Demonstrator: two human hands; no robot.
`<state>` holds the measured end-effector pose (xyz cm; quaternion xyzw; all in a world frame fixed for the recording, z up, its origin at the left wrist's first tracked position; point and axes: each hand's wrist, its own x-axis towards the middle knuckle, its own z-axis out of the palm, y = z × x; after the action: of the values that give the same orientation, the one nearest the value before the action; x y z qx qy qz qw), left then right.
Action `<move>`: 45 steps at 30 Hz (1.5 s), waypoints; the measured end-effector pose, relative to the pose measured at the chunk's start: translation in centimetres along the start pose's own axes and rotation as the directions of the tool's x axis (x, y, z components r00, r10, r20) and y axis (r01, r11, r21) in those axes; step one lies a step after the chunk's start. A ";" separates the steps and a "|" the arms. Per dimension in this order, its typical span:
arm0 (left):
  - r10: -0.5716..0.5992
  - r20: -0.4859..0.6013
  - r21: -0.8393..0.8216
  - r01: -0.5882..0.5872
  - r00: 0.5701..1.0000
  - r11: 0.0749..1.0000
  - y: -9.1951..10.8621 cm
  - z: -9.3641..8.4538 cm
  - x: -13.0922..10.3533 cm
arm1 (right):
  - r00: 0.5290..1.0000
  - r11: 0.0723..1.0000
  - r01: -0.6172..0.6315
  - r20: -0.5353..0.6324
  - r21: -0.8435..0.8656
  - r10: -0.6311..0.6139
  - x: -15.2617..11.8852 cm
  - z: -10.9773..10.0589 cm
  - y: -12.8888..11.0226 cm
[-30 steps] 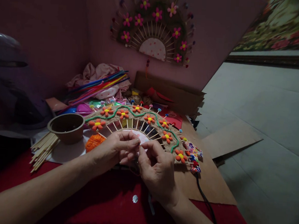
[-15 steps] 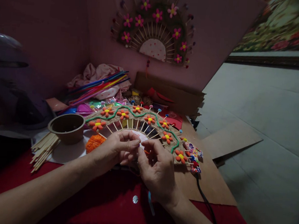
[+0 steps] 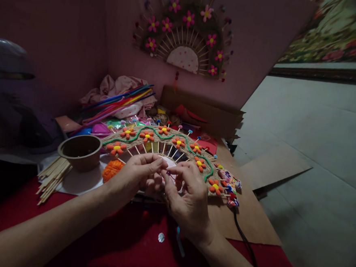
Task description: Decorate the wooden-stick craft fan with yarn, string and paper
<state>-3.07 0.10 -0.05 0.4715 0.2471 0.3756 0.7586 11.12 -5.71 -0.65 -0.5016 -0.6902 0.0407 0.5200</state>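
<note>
My left hand (image 3: 146,172) and my right hand (image 3: 187,193) meet fingertip to fingertip, both closed in a pinch. A tiny dark purple bead (image 3: 168,173) shows at the right fingertips. What the left fingers grip is too small to make out. Right behind the hands lies a half-round fan (image 3: 162,137) wrapped in twine, with orange clay flowers, a wavy green cord and thin sticks. Its white centre (image 3: 167,161) is partly hidden by my fingers. A ball of orange yarn (image 3: 113,170) sits beside my left wrist.
Left stand a brown bowl (image 3: 79,153) and a bundle of wooden sticks (image 3: 53,177). A small silvery disc (image 3: 161,237) and a blue strip (image 3: 180,242) lie on the red cloth (image 3: 121,243). Cardboard (image 3: 248,219) covers the right side. A similar fan (image 3: 184,36) hangs on the wall.
My fingertips have shifted slightly, and the dark purple bead now shows between them. The orange strand seen by the right fingers before is less visible. The surroundings stay put.
</note>
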 end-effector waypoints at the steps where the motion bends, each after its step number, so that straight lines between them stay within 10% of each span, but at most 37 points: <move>1: 0.007 -0.006 0.025 -0.007 1.000 1.000 0.0 -0.1 0.0 | 1.000 1.000 0.002 -0.001 0.002 -0.002 0.0 0.0 0.0; 45: -0.070 0.050 -0.106 0.075 0.996 0.992 -0.4 0.2 0.0 | 1.000 1.000 0.010 0.027 0.019 -0.010 0.0 0.1 0.5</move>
<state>-2.77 -0.08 -0.38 0.4293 0.2256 0.3495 0.8016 11.37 -5.48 -0.98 -0.4926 -0.6992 0.0513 0.5156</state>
